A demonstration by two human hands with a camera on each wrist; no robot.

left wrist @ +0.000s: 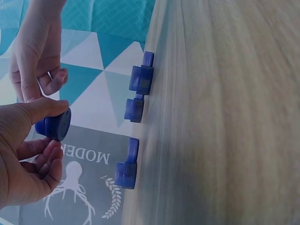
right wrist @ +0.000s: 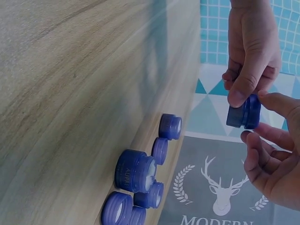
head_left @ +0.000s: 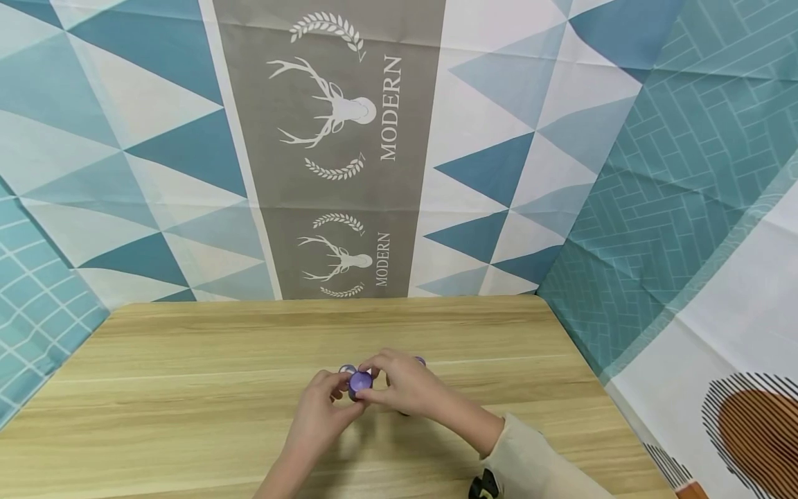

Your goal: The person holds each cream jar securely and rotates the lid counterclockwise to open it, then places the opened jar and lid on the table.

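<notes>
A small blue-purple cosmetic jar with a wider ring at one end is held up above the table between the two hands. My left hand pinches it from the left, thumb on one side and fingers opposite. From the right, my right hand pinches the same jar by its rim end with thumb and fingertips. In the left wrist view the left thumb lies over the jar, and the right hand reaches in behind it.
Several similar jars and lids stand on the wooden table, partly hidden behind the hands in the head view. A larger lettered jar, a small jar and a flat lid show in the right wrist view. Patterned cloth hangs behind.
</notes>
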